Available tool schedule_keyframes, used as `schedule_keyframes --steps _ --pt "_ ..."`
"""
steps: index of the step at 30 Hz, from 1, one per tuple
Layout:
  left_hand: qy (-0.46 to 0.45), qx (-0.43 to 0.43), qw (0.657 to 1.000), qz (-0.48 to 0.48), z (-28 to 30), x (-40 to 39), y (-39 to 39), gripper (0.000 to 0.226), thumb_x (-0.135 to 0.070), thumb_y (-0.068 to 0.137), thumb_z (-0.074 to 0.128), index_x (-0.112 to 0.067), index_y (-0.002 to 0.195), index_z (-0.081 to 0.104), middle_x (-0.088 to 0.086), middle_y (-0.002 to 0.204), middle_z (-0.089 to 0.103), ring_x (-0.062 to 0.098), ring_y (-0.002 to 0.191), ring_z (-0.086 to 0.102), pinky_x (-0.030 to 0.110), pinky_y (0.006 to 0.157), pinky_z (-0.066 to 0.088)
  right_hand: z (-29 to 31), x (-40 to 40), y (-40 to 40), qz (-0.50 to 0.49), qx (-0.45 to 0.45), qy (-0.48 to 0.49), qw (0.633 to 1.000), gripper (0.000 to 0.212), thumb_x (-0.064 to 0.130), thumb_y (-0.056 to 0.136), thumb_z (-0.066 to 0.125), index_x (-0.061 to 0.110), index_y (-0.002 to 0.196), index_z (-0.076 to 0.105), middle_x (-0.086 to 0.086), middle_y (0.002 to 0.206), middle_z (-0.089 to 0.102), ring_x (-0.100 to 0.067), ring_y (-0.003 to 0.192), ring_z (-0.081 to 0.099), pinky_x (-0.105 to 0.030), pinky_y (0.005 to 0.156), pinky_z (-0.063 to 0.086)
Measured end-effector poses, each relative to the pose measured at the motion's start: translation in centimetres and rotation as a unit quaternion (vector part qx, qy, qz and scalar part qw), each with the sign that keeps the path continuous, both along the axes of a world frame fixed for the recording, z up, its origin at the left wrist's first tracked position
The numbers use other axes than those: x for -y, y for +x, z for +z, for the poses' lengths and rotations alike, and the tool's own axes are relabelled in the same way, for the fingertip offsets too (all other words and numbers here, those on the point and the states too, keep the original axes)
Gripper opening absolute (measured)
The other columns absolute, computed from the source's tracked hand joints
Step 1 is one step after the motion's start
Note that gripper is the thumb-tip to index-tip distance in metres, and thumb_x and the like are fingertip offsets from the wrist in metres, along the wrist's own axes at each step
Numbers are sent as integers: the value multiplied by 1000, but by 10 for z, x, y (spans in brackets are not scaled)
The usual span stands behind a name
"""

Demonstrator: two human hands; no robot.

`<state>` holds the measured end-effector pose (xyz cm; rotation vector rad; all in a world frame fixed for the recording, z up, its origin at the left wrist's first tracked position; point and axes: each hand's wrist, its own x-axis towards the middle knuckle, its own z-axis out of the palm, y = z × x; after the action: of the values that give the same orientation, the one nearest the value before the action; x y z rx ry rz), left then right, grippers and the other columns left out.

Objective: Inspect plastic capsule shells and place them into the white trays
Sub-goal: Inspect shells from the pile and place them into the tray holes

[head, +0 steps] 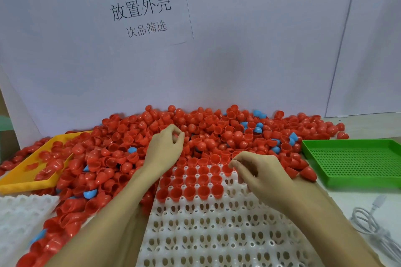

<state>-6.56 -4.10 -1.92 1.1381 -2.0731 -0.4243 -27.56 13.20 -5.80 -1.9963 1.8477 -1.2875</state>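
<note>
A big heap of red capsule shells [217,132], with a few blue ones [244,124] mixed in, covers the back of the table. In front of me lies a white tray [217,230] with round pockets; its far rows hold several red shells [191,193], open side up. My left hand [165,147] reaches into the heap and pinches a red shell at its fingertips. My right hand [258,171] hovers over the tray's far right corner, fingers curled, pinching a red shell [227,169] above a pocket.
A yellow tray [28,180] at the left holds a few red shells and is half buried by the heap. A green perforated tray [355,160] stands at the right. Another white tray [21,219] lies at lower left. A white cable [373,223] is coiled at lower right.
</note>
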Motion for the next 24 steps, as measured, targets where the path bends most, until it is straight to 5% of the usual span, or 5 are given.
schedule_keyframes --steps 9,14,18,24 --pt "-161 250 952 -77 -2 53 -75 26 -28 106 56 -15 129 59 6 136 50 25 126 48 42 92 55 1 0 -4 -17 4 -3 1000 15 32 106 61 39 95 70 20 77 71 -7 64 69 -15 60 50" --pt "-63 354 926 -116 -11 61 -103 36 -22 107 48 -23 143 56 11 172 15 35 156 17 54 119 36 1 1 -5 -21 -2 -11 1000 14 31 106 62 36 96 70 19 74 70 -5 65 68 -12 61 47" --pt "-29 338 931 -135 -17 63 -107 43 -7 103 46 -18 144 54 8 169 21 32 153 23 49 117 39 1 1 -4 -22 -7 -7 1000 15 30 106 62 37 95 69 17 71 69 -6 64 67 -13 61 46" --pt "-79 191 972 -116 -15 60 -96 22 -1 91 69 -11 108 60 2 120 50 24 111 54 40 91 52 2 0 -2 -17 -7 6 1000 15 32 106 60 38 95 69 16 71 70 -8 61 67 -16 60 49"
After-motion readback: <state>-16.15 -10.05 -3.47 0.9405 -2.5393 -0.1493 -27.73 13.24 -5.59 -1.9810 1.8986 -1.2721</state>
